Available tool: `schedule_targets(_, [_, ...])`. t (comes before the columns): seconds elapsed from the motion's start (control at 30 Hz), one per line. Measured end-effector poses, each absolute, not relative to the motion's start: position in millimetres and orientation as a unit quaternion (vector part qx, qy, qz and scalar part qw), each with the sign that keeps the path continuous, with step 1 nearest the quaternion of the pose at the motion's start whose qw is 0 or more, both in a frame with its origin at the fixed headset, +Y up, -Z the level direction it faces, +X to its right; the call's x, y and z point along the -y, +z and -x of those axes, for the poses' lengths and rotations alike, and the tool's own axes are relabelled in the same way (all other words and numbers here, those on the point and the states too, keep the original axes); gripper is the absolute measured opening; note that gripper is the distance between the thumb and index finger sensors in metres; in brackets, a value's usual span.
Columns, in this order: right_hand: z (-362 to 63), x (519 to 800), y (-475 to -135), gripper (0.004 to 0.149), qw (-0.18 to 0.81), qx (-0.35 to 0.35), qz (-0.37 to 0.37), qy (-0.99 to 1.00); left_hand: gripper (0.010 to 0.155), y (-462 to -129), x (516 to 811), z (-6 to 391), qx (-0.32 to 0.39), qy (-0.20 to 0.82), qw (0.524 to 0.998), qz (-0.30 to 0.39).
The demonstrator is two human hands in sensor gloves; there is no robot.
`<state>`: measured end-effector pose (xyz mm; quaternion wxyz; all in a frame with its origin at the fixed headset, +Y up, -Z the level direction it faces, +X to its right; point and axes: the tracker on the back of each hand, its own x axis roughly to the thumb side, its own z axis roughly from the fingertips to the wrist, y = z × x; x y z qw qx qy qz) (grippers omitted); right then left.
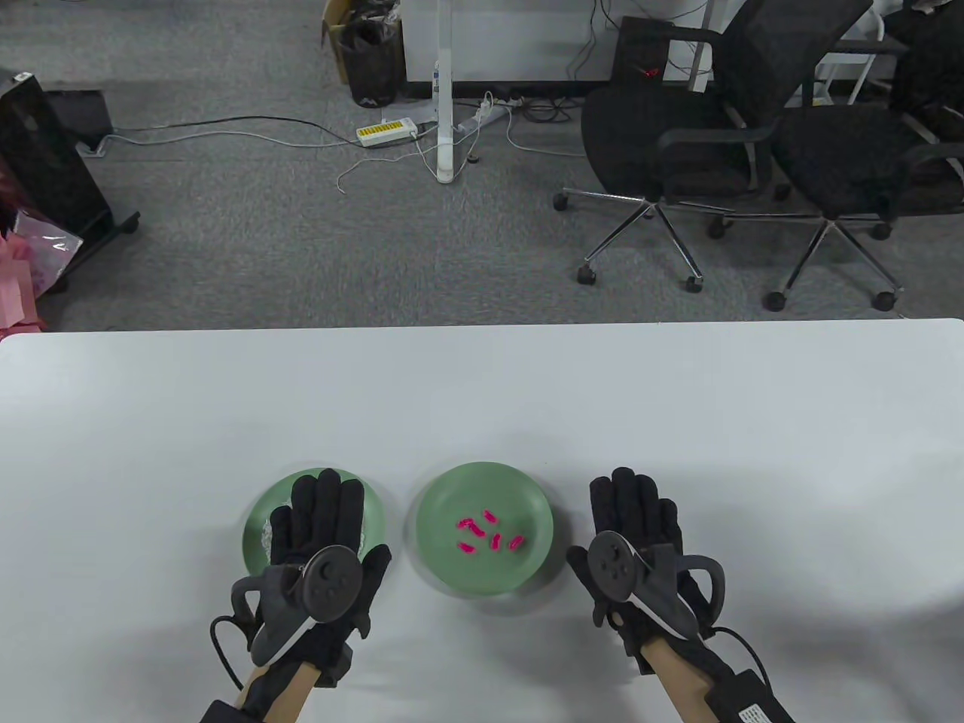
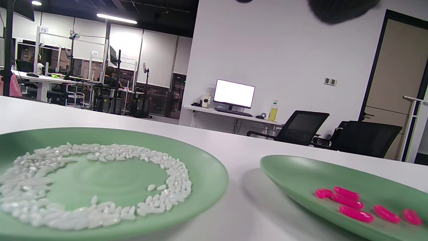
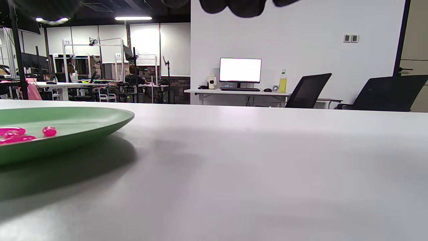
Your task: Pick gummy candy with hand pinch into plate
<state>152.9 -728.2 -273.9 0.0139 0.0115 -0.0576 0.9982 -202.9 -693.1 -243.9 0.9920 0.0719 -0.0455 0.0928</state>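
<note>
Two green plates stand side by side near the table's front edge. The right plate (image 1: 520, 489) holds several pink gummy candies (image 1: 489, 533); they also show in the left wrist view (image 2: 356, 213) and the right wrist view (image 3: 49, 131). The left plate (image 1: 260, 520) holds a ring of white rice grains (image 2: 100, 207). My left hand (image 1: 324, 520) hovers flat over the left plate, fingers extended, holding nothing. My right hand (image 1: 633, 512) lies flat over the bare table to the right of the candy plate, fingers extended, holding nothing.
The white table (image 1: 482, 392) stretches wide behind and beside the plates. Beyond its far edge are office chairs (image 1: 678, 151), cables and a power strip (image 1: 385, 132) on the grey carpet.
</note>
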Motion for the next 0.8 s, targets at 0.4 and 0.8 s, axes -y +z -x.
schedule_targets(0.4, [-155.0,730.5,-273.6,0.089,-0.004,0.055,-0.007,0.998,0.084,-247.0,697.7,204.1,0.038,0.083,0.994,-0.067])
schedule_targets(0.8, [-153.3,734.4,-273.6,0.089,-0.018,0.05,-0.01,0.999,0.084,-247.4,697.8,203.2,0.033,0.078,0.994,-0.069])
